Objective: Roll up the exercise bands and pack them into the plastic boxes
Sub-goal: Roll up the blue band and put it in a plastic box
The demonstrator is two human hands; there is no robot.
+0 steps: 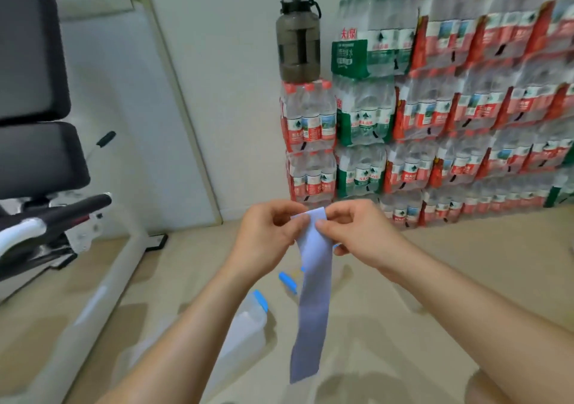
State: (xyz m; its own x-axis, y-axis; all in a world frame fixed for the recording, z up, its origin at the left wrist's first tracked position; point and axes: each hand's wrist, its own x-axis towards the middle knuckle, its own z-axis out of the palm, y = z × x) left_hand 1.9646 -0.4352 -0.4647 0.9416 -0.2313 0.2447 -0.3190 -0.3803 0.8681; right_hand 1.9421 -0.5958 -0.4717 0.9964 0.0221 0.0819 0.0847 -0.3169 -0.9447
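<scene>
The exercise band (313, 295) I hold is a plain pale lavender-blue with no print, and the plastic box (242, 332) is cloudy translucent white with a bright blue clip (260, 298) against the beige floor (419, 295). The bottle packs (466, 108) wear mostly red-and-white labels with red caps, a few wear green-and-white ones, and the jug (298, 46) is smoky grey with a black lid. The chair (28, 61) has black cushions and a black-and-white armrest (46, 220), the board (124, 108) is pale grey in a cream frame, and the wall (233, 46) is off-white.
</scene>
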